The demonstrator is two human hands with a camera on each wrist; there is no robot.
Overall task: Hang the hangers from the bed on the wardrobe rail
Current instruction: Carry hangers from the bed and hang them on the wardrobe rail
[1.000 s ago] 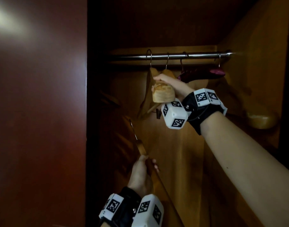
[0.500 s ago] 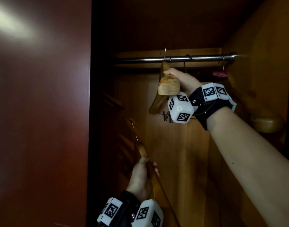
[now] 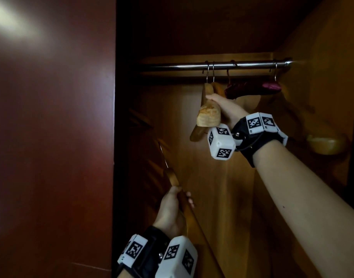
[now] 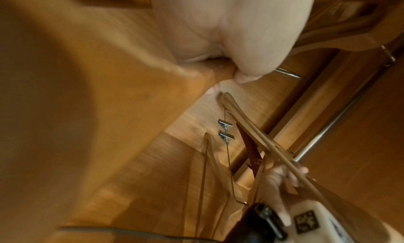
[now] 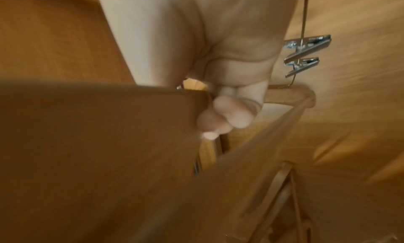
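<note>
The steel wardrobe rail [image 3: 172, 67] runs across the top of the open wardrobe. My right hand [image 3: 222, 105] grips the shoulder of a wooden hanger [image 3: 209, 117] whose hook sits over the rail, close against a second wooden hanger's hook [image 3: 213, 71]. Lower down, my left hand [image 3: 172, 209] holds another wooden hanger [image 3: 171, 176], its wire hook pointing up and left, well below the rail. In the right wrist view my fingers [image 5: 225, 115] curl round the blurred wooden hanger [image 5: 109, 125]. The left wrist view shows my fingers [image 4: 240, 73] wrapped over wood [image 4: 174, 65].
A purple padded hanger [image 3: 252, 90] and a further hook hang at the rail's right end. Another wooden hanger's end [image 3: 326, 144] juts out near the right wall. The dark red wardrobe door [image 3: 51, 137] stands at the left. Metal clips [image 5: 306, 54] dangle below a hanger.
My right hand has slid its hanger to the right along the rail, up against the neighbouring hook. The left hand and its hanger have barely moved.
</note>
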